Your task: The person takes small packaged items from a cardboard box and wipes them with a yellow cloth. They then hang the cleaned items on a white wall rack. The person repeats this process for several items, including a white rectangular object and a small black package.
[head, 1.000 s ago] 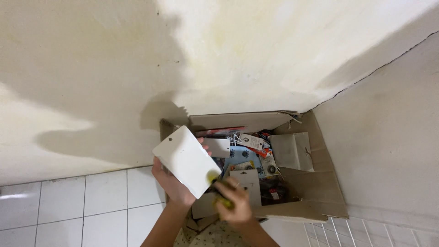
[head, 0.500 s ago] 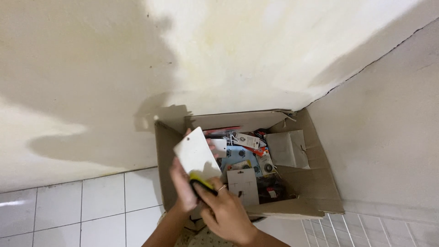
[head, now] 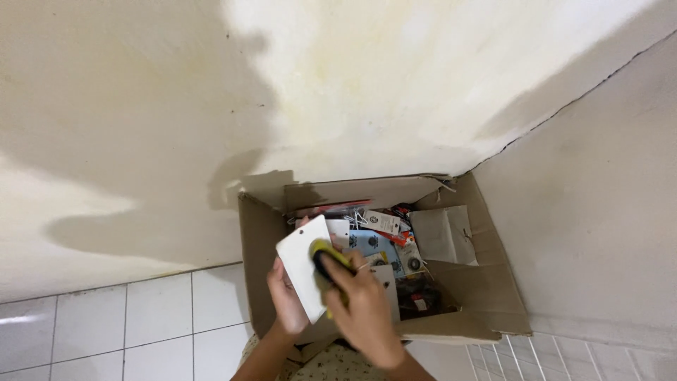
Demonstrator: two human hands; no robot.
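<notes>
The left hand (head: 288,300) grips a white card (head: 305,266) from beneath, tilted above the open cardboard box (head: 486,282) of packaged items; the right hand (head: 363,307) clasps a yellow-and-black tool (head: 326,255) against the card

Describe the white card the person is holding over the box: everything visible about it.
The white card is a flat, plain rectangle with rounded corners, stiff-looking like plastic or coated board. It is tilted, held over the open cardboard box. The left hand grips its lower edge from behind; the right hand presses a yellow-and-black object against its face.
</notes>
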